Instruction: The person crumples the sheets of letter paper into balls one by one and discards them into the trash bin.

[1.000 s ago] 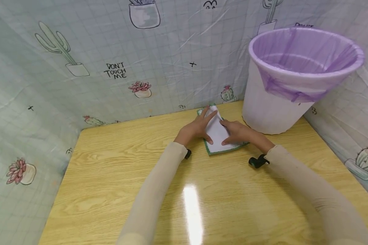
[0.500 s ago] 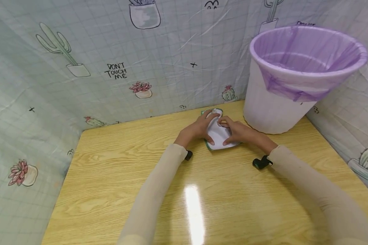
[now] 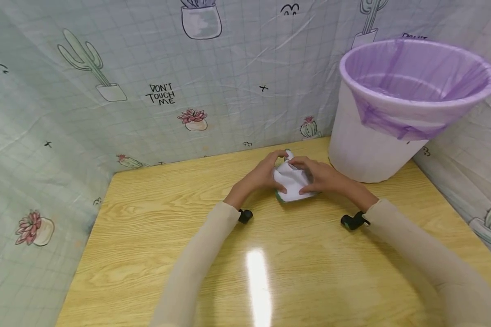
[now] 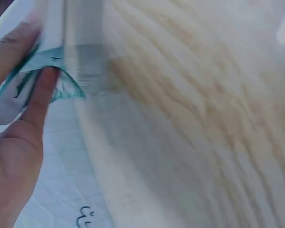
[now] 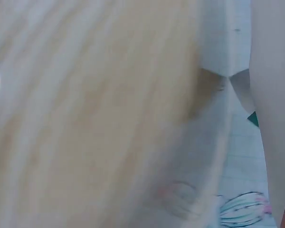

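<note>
A white sheet of paper [image 3: 294, 181] with a green border is bunched up between both hands near the back of the table. My left hand [image 3: 265, 172] grips its left side, thumb at the front and fingers bent over the far part. From the right, my right hand [image 3: 322, 176] holds it with curled fingers and the thumb on the front portion. The left wrist view shows a green-and-white printed face of the paper [image 4: 69, 88], bent between finger and thumb of the left hand [image 4: 19, 152]. Most of the right hand is out of frame in the right wrist view.
A white bin [image 3: 364, 150] with a purple liner [image 3: 401, 113] stands at the back right, close to the right hand. Behind the wood-grain table [image 3: 167, 218] hangs a cactus-print cloth [image 3: 229, 68], which also lines both sides.
The paper lay flatter under spread fingers; it is now crumpled into a smaller, creased shape. Both hands' fingers have curled inward, drawing its far end toward the person.
</note>
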{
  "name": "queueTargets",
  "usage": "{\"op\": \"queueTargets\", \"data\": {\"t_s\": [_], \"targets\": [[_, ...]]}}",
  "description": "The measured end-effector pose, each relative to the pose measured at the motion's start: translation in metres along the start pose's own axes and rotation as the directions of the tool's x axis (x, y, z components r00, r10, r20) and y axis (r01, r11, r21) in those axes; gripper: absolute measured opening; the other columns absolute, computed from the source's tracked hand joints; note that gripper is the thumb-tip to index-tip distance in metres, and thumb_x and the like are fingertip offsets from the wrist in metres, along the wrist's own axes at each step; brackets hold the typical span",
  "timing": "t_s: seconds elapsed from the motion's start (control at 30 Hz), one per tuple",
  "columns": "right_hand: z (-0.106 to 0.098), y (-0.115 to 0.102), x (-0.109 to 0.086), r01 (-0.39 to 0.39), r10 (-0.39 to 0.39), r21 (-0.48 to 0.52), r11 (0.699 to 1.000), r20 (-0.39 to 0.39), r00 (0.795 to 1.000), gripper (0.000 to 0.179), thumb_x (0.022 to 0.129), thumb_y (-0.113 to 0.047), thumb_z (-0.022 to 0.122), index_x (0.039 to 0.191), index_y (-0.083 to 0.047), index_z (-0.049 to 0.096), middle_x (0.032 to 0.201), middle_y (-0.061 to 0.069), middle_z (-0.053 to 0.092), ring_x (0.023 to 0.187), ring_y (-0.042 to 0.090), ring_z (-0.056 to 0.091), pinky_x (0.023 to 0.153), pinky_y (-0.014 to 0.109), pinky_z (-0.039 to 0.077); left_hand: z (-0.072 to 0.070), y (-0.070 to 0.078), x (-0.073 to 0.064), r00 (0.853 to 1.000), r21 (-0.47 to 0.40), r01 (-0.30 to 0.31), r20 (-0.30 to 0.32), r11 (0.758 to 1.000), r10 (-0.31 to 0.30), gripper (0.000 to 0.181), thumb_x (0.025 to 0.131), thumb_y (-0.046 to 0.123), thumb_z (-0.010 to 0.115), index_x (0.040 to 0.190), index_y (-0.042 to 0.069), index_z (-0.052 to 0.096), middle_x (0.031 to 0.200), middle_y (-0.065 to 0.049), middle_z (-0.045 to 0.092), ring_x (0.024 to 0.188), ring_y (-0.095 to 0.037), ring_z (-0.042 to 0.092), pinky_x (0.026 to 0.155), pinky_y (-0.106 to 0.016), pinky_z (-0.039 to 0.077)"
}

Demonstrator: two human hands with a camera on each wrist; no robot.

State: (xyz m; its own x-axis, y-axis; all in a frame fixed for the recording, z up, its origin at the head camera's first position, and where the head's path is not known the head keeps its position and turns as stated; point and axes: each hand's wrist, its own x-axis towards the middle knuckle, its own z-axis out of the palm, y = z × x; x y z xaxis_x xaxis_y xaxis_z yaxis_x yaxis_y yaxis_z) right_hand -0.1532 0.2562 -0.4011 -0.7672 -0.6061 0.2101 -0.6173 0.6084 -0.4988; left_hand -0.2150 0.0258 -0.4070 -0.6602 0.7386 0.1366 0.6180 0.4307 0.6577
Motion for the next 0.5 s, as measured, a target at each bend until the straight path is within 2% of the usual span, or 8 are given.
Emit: {"op": "queueTargets", "data": {"t_s": [0.13,0.23,0.33,0.4,0.5], "targets": [[-0.015,-0.017,-0.003,0.033,-0.035,0.074,0.997,0.015,0.999,0.094,0.072,-0.034,0.083,0.145,-0.020,0.026,0.145,0.011,0.042,0.126,0.033,0.046,0.098,0.050,0.042,-0.016,0.014,-0.013,0.999,-0.091,-0.028,-0.047,0.995,0.023,0.099,0.055,0.038,0.091,0.136,0.020,0.036,0.136,0.000,0.044,0.126,-0.015,0.042,0.100,-0.030,0.042],[-0.028,-0.033,-0.005,0.057,-0.066,0.134,0.989,0.064,0.996,0.100,0.072,-0.038,0.082,0.149,-0.023,0.019,0.149,0.011,0.031,0.128,0.033,0.045,0.099,0.050,0.042,-0.033,0.028,-0.023,0.999,-0.135,-0.040,-0.042,0.990,0.034,0.097,0.055,0.040,0.090,0.135,0.022,0.038,0.134,0.003,0.045,0.122,-0.011,0.044,0.096,-0.028,0.045],[-0.038,-0.048,-0.006,0.077,-0.089,0.126,0.989,0.092,0.992,0.106,0.070,-0.042,0.082,0.150,-0.022,0.016,0.151,0.011,0.027,0.128,0.033,0.043,0.100,0.049,0.041,-0.048,0.045,-0.035,0.999,-0.174,-0.048,-0.022,0.984,0.045,0.094,0.058,0.037,0.090,0.135,0.022,0.039,0.136,0.005,0.043,0.121,-0.008,0.043,0.096,-0.028,0.044],[-0.042,-0.056,-0.005,0.090,-0.098,0.102,0.991,0.074,0.992,0.108,0.067,-0.042,0.084,0.150,-0.020,0.018,0.149,0.011,0.029,0.127,0.033,0.044,0.099,0.050,0.042,-0.057,0.058,-0.043,0.998,-0.211,-0.056,-0.008,0.976,0.055,0.093,0.060,0.030,0.090,0.137,0.019,0.038,0.138,0.004,0.040,0.123,-0.009,0.041,0.098,-0.030,0.042],[-0.046,-0.064,-0.002,0.128,-0.128,0.057,0.990,-0.007,0.992,0.105,0.063,-0.038,0.087,0.147,-0.015,0.027,0.143,0.011,0.035,0.122,0.031,0.047,0.095,0.047,0.046,-0.069,0.081,-0.057,0.998,-0.245,-0.058,0.002,0.968,0.060,0.095,0.062,0.023,0.090,0.140,0.015,0.035,0.141,0.003,0.038,0.124,-0.010,0.039,0.099,-0.031,0.041]]}}
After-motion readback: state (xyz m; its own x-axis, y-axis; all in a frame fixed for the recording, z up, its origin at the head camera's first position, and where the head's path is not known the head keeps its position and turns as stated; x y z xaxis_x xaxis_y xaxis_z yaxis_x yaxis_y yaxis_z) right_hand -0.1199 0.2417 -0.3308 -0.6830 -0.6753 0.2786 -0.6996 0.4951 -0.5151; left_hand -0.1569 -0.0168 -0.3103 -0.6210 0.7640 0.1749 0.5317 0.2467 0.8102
